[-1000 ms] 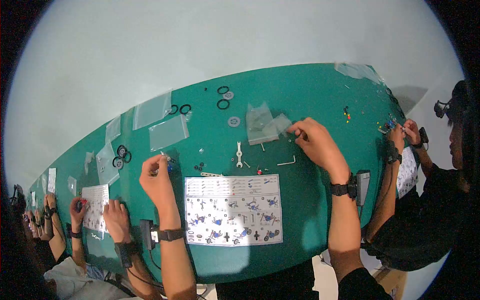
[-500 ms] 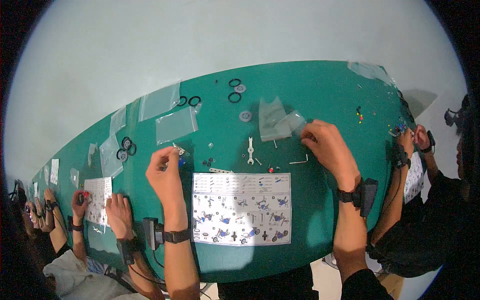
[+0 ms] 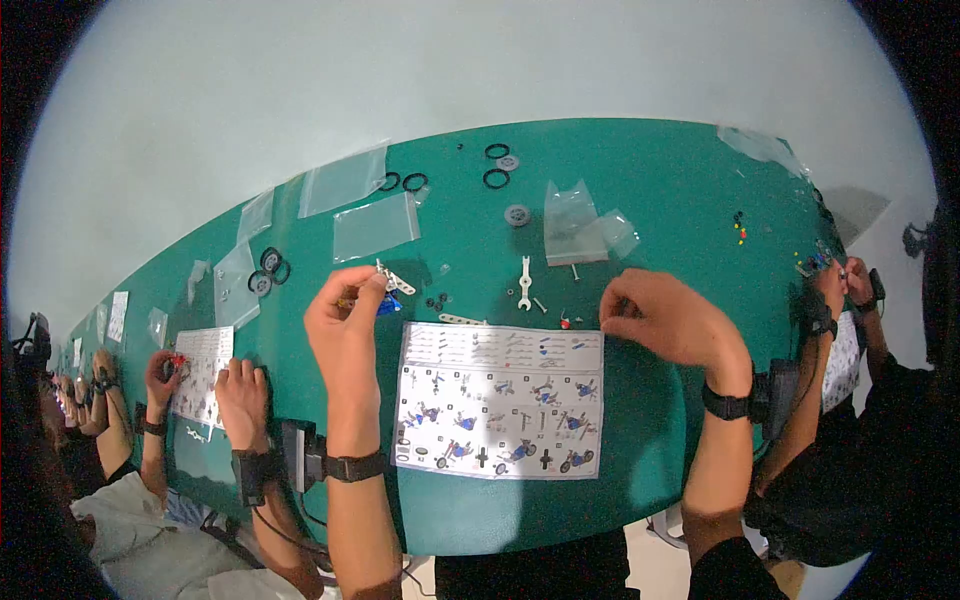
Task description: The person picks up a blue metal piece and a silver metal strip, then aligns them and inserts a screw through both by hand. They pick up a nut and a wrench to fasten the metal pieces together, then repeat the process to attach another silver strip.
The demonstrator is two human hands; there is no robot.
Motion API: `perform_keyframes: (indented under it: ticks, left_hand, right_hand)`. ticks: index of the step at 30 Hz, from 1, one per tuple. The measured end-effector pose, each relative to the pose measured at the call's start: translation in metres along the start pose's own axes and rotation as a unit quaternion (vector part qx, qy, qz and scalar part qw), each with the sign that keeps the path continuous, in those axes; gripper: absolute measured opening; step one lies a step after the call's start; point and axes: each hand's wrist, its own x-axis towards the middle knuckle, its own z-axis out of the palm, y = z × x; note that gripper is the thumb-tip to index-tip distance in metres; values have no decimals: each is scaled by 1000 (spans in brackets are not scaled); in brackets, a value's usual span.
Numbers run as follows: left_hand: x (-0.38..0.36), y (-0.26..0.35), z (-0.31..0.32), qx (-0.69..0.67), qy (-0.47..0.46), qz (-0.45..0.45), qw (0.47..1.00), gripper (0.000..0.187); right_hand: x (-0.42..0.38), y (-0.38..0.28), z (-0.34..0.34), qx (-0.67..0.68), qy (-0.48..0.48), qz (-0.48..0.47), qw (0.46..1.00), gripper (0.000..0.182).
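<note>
My left hand (image 3: pixel 345 305) pinches a small part-built model (image 3: pixel 388 300) with silver perforated strips and a blue piece; the fingers hide some of it. My right hand (image 3: pixel 670 315) is lowered over the table beside the upper right corner of the printed instruction sheet (image 3: pixel 500 400). Its fingers are curled together, and whatever lies in or under them is hidden. Left of those fingers lie a small red piece (image 3: pixel 565 323), a screw (image 3: pixel 540 304) and a flat silver spanner (image 3: pixel 525 283). Several small black pieces (image 3: pixel 436 301) and a perforated strip (image 3: pixel 461 319) lie above the sheet.
Clear plastic bags (image 3: pixel 375 228) and an opened bag (image 3: pixel 574 225) lie farther back. Black tyre rings (image 3: pixel 496 179) and a grey wheel hub (image 3: pixel 517 215) are near them. Co-workers' hands are at work on the left (image 3: pixel 241 405) and right (image 3: pixel 830 288).
My right hand has come down from beside the opened bag to where the L-shaped hex key lay, now covered. My left hand still holds the model, turned slightly. The view has shifted.
</note>
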Motion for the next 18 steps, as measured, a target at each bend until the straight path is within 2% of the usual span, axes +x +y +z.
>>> perform_keyframes:
  ticks: [2,8,11,14,18]
  left_hand:
    - [2,-2,-1,-10,7,-7,1000,8]
    - [2,-3,3,-15,-5,-7,1000,8]
    - [1,-9,7,8,-9,-11,1000,8]
    - [4,-12,1,0,3,-6,1000,9]
    - [13,-18,-3,-31,23,-11,999,10]
  right_hand:
    - [-4,-9,6,4,-9,-43,999,16]
    - [-2,-14,24,-38,26,-89,995,14]
    - [-1,-7,23,13,-35,-72,997,13]
    - [-7,-32,6,66,-125,-36,989,15]
    - [-11,-37,6,50,-171,-106,978,17]
